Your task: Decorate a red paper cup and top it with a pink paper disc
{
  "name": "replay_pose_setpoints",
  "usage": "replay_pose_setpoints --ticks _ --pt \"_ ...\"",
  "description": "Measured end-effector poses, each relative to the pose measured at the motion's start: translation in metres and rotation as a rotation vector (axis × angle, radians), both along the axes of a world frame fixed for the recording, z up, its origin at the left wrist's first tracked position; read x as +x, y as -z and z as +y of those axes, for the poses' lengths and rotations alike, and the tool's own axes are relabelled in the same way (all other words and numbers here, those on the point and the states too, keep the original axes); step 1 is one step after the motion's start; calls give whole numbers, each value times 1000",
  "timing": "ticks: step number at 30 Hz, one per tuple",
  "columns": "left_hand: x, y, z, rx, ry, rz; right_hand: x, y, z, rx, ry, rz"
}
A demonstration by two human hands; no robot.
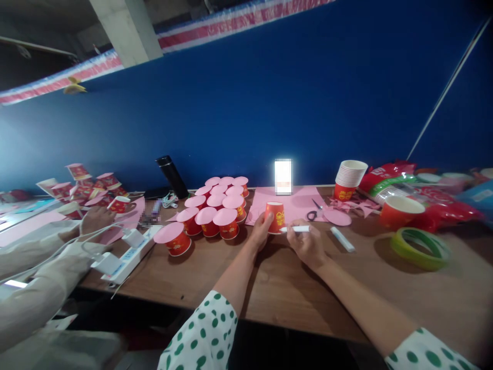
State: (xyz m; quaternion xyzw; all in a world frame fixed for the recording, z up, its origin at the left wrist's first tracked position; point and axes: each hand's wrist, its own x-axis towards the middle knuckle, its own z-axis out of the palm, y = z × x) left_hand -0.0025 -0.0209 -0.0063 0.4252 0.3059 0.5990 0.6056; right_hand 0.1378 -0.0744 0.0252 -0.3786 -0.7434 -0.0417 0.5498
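Observation:
My left hand (262,230) is closed around the side of a red paper cup (275,218) with yellow print. The cup is upside down, its base facing up. In the fingers of my right hand (308,244) is a white pen-shaped tube (296,228), its tip at the cup's lower right side. Whether the tip touches the cup I cannot tell. Behind the cup a pink paper sheet (260,198) lies on the table, with scissors (311,216) and a pink paper circle (338,216) to the right. A white glue stick (342,239) lies beyond my right hand.
Several red cups topped with pink discs (206,216) stand to the left. A power strip (129,257) separates them from a co-worker's hands (94,221). Rightward are stacked cups (348,177), a larger red cup (400,211), green tape (419,249) and red plastic packaging (442,203). A lit phone (283,176) stands behind.

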Motion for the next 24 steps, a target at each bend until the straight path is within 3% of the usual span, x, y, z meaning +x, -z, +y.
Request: replay_pose_setpoints --ticks 24 --pt "-2 -1 -1 35 -27 -16 2 14 8 30 -61 -28"
